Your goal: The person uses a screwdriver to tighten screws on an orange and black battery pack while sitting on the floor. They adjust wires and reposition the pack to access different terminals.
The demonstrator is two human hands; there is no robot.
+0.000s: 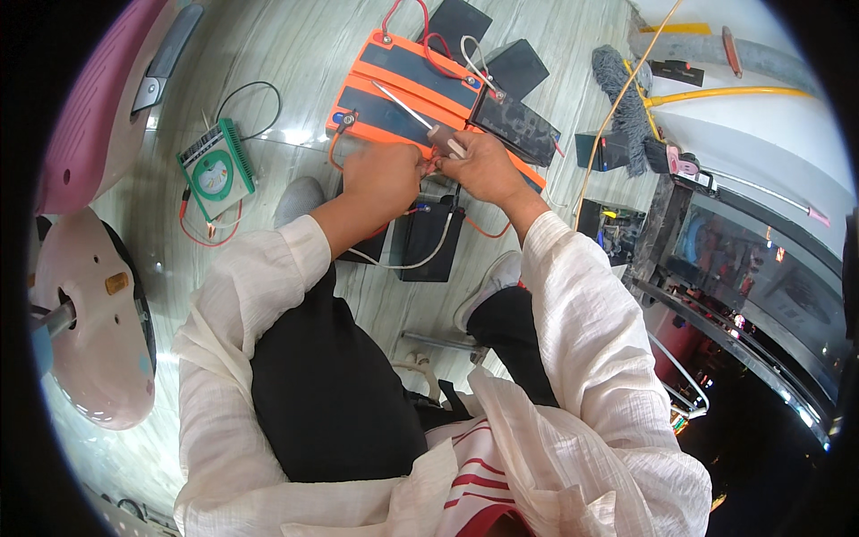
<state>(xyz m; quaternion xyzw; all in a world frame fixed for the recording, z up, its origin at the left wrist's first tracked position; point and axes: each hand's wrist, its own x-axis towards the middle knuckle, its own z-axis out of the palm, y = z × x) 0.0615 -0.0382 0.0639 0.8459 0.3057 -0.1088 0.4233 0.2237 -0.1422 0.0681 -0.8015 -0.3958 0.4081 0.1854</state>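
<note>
Could short the orange-and-black battery pack (386, 109), lying at twelve o'clock, by letting the bare shaft of the screwdriver (442, 138), aimed between ten and eleven, slip onto the terminal lug (349, 119); likeliest through a loosened grip. Reaching in from seven and five o'clock, with right hand (490, 168) clamped around the screwdriver's handle, left hand (385, 176) curled alongside; cannot tell its fingertips' hold.
</note>
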